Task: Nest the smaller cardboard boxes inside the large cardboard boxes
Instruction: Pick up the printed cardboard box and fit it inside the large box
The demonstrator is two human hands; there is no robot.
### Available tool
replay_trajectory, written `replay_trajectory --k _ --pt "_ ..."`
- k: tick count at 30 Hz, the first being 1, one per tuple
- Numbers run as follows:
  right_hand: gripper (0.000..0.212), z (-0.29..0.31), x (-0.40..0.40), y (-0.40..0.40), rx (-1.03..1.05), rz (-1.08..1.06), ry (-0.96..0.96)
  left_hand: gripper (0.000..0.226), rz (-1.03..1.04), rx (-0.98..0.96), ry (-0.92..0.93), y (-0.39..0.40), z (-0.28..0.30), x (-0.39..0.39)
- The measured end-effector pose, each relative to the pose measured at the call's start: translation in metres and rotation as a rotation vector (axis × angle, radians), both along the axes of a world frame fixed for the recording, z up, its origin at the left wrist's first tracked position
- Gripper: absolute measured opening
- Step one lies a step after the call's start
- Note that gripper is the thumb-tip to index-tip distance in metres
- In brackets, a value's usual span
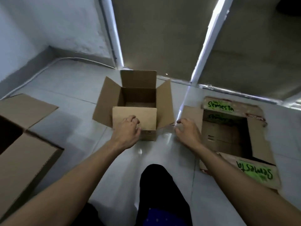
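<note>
Bare floor (164,144) between boxes, seemingly passable.

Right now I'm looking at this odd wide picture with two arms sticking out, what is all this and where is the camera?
The camera sits on a person's head and looks down, so the arms are their own. It is one view, bent by a wide lens. On the tiled floor stand three open cardboard boxes: a plain small box in the middle, a printed box lettered Semesta at the right, and a big box partly cut off at the left. The left hand rests on the small box's near flap. The right hand hovers open beside its right flap, gripping nothing. All the boxes look empty.
</note>
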State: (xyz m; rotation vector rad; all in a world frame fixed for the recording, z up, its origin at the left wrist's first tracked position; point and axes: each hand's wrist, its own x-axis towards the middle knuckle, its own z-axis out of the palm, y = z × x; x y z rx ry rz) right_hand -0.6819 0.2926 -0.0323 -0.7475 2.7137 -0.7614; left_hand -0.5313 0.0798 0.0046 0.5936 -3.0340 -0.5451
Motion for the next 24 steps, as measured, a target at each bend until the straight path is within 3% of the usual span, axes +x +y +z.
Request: replay_trajectory --k 3,9,12,14,18,20,22,24 --pt "0.031 -0.017 -0.028 0.037 0.056 -0.153 0.017 0.039 -0.124 0.048 -0.022 0.037 -0.018 -0.055" --pt "0.045 -0.069 -0.045 0.113 0.309 -0.349 -0.199 0.041 -0.28 0.158 -0.126 0.119 -0.065 -0.108" --pt "0.062 -0.096 -0.04 0.127 0.354 -0.339 -0.383 0.034 -0.251 0.118 -0.158 0.142 -0.086 -0.116" --pt "0.06 -0.113 -0.033 0.131 0.347 -0.287 -0.424 0.035 -0.217 0.129 -0.211 0.154 -0.098 -0.121" --pt "0.052 -0.129 -0.02 0.132 0.318 -0.229 -0.301 0.053 0.022 0.363 -0.404 0.16 -0.12 -0.14" --pt "0.052 -0.129 -0.018 0.135 0.253 -0.242 -0.238 0.052 0.246 0.574 -0.366 0.161 -0.127 -0.151" --pt "0.048 -0.125 -0.022 0.15 0.175 -0.357 -0.139 0.038 0.541 0.87 -0.265 0.162 -0.128 -0.161" --pt "0.046 -0.121 -0.034 0.174 0.223 -0.52 -0.004 0.029 0.663 0.912 -0.207 0.159 -0.125 -0.17"
